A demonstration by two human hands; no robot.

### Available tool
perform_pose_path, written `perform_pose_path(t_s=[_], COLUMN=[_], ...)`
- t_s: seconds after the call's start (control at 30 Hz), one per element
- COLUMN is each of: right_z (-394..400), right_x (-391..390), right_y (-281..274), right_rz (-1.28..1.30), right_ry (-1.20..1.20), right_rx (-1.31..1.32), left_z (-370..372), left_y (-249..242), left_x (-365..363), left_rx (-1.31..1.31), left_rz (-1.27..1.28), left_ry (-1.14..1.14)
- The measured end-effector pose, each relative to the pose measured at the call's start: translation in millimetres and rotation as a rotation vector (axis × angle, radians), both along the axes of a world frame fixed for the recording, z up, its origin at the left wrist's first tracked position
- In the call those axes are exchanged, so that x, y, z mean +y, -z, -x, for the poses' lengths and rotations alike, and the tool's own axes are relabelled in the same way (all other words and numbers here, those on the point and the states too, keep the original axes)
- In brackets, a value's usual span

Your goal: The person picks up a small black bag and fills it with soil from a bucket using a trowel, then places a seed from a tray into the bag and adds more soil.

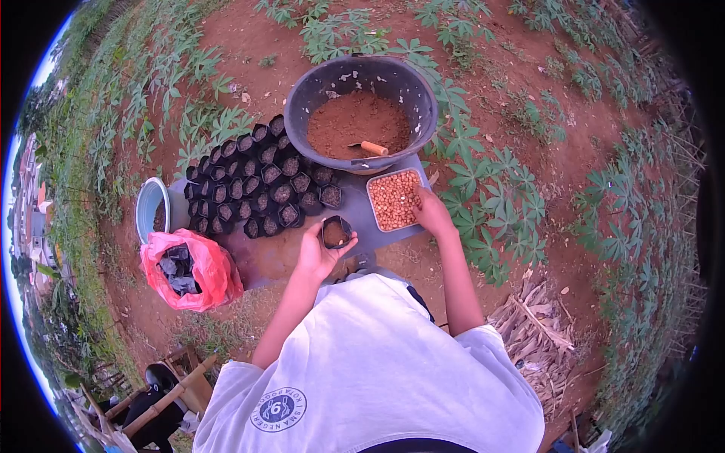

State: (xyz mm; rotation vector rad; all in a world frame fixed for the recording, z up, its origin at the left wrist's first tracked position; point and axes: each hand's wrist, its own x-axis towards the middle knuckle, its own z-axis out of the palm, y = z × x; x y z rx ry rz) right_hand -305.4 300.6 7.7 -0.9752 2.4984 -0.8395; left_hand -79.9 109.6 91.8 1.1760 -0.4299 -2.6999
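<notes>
My left hand (319,251) holds a small black bag of soil (334,232) upright at the table's near edge, its fingers wrapped round it. At the right, my right hand (430,211) is at the edge of a square clear tray of orange-brown kernels (393,199), its fingertips among the kernels; whether they pinch any is too small to tell. Behind the tray stands a large black basin (299,124) of reddish soil, with a wooden-handled trowel (373,148) lying in it. Many soil-filled black bags (260,181) stand in tight rows left of the basin.
A light-blue bucket (143,211) lies tilted at the table's left end, beside a red plastic bag (219,275) holding dark bags. The grey table (366,235) stands on red earth among leafy plants. Dry leaves (536,332) are piled at right, bamboo poles (170,396) at lower left.
</notes>
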Motion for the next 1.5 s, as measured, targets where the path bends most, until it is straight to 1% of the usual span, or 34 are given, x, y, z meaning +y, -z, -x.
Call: perform_pose_path(t_s=[0.1, 0.2, 0.27, 0.3, 0.37, 0.5, 0.57, 0.7, 0.77, 0.9, 1.0, 1.07, 1.1, 1.17, 1.3, 1.4, 1.47, 1.5], right_z=[2.7, 3.5, 0.5, -0.9, -2.3, -2.6, -3.3, 0.3, 4.3, 1.5, -1.3, -2.4, -2.4, -2.4, -6.1, -6.1, -1.8, -0.6], right_x=[0.5, 0.5, -2.0, -2.9, -4.5, -6.1, -10.3, -13.3, -14.8, -25.1, -27.2, -27.3, -28.3, -28.6, -29.3, -28.6, -26.7, -25.8], right_y=[3.5, 2.2, -1.1, 2.5, 9.6, 6.2, -2.1, 2.7, 2.9, 1.6, 7.4, 10.6, 10.3, 9.8, 9.3, 15.3, 20.6, 22.3], right_rz=[-0.037, -0.002, -0.078, -0.078, -0.12, -0.122, -0.175, -0.194, -0.259, -0.352, -0.295, -0.117, -0.118, -0.076, -0.085, -0.029, 0.08, 0.079], right_ry=[-0.022, -0.068, -0.105, -0.103, -0.12, -0.125, -0.096, -0.122, -0.132, -0.18, -0.182, -0.113, -0.116, -0.068, -0.037, -0.034, -0.021, -0.021], right_rx=[-0.03, -0.032, 0.045, 0.045, 0.137, 0.145, 0.061, 0.077, 0.0, -0.037, -0.009, -0.046, -0.046, -0.148, -0.093, -0.091, -0.136, -0.138], left_z=[7.7, 12.7, 13.4, 13.2, 13.5, 14.8, 15.1, 14.6, 12.4, 8.3, 6.8, 5.5, 5.0, 4.1, 3.2, 1.6, 2.4, 2.4], left_y=[0.9, 0.8, 2.9, 3.0, 3.3, 5.9, 4.2, -2.9, -0.9, -1.3, -2.3, -5.1, -5.3, -5.0, -1.7, -1.4, -2.7, -1.8], left_x=[4.1, 9.6, 11.5, 11.8, 12.5, 13.3, 13.4, 14.7, 13.7, 12.6, 11.9, 11.7, 11.3, 10.1, 8.4, 8.0, 7.9, 7.4], left_rx=[0.015, 0.014, 0.024, 0.024, 0.008, 0.011, 0.016, 0.009, -0.006, 0.007, 0.001, -0.001, -0.002, -0.022, -0.026, -0.023, -0.033, -0.035], left_rz=[-0.019, -0.005, -0.009, -0.008, -0.007, -0.004, 0.015, 0.03, 0.029, 0.028, 0.028, 0.038, 0.038, 0.04, 0.034, 0.043, 0.044, 0.043], left_ry=[-0.003, 0.017, 0.035, 0.038, 0.033, 0.039, 0.046, 0.047, 0.039, 0.044, 0.04, 0.038, 0.035, 0.019, 0.023, 0.039, 0.038, 0.038])
